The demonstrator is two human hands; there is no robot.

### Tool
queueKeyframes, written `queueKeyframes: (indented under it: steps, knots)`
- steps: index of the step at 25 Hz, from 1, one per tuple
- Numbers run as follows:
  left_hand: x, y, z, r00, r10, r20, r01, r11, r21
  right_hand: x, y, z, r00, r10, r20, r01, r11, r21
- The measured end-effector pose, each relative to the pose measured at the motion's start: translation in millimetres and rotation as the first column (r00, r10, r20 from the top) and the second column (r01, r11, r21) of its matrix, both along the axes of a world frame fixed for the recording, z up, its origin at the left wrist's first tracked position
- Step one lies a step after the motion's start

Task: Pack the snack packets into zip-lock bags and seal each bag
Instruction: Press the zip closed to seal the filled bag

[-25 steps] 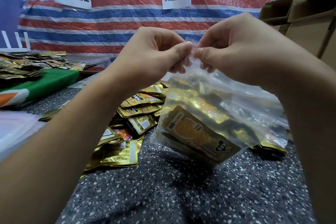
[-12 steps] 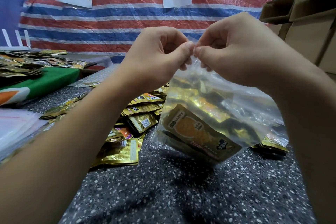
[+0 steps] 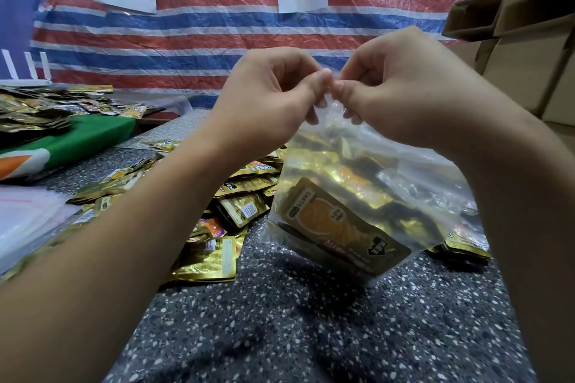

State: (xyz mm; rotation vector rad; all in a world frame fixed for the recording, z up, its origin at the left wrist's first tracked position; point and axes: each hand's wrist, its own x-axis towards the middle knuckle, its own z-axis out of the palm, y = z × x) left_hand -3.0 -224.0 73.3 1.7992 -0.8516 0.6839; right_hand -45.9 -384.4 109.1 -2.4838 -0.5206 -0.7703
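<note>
both hands are raised together, thumb tips nearly touching: the left hand [image 3: 267,102] and the right hand [image 3: 401,93] each pinch the top edge of the clear zip-lock bag [image 3: 367,196], which hangs below them, its lower corner just above or barely touching the speckled table [image 3: 280,320]; which, i cannot tell. gold snack packets [image 3: 339,221] fill the bag. the zip strip itself is hidden behind the fingers, so whether it is partly closed cannot be seen.

the likely failure is a false seal: if the two tracks are misaligned between the thumbs, or a fold of film is caught there, pressing along leaves a gap. the packets' weight pulls the bag down and to the right of the hands, which could skew the tracks. a weak pinch could drop the bag onto the loose packets [image 3: 214,252] lying below the left hand.
</note>
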Motion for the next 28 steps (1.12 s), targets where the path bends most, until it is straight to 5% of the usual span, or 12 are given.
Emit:
queueKeyframes:
  steps: [16,28]
  knots:
    - [23.4,20.0,1.7,0.962,0.271,0.028,-0.244,0.902,-0.356,-1.4,-20.1,9.1,0.994,-0.096,-0.061,0.092,0.994,-0.057]
    - [36.4,34.0,-2.7,0.942,0.335,-0.012,-0.314,0.868,-0.386,2.1,-30.0,8.1,0.989,-0.127,-0.077,0.117,0.985,-0.13]
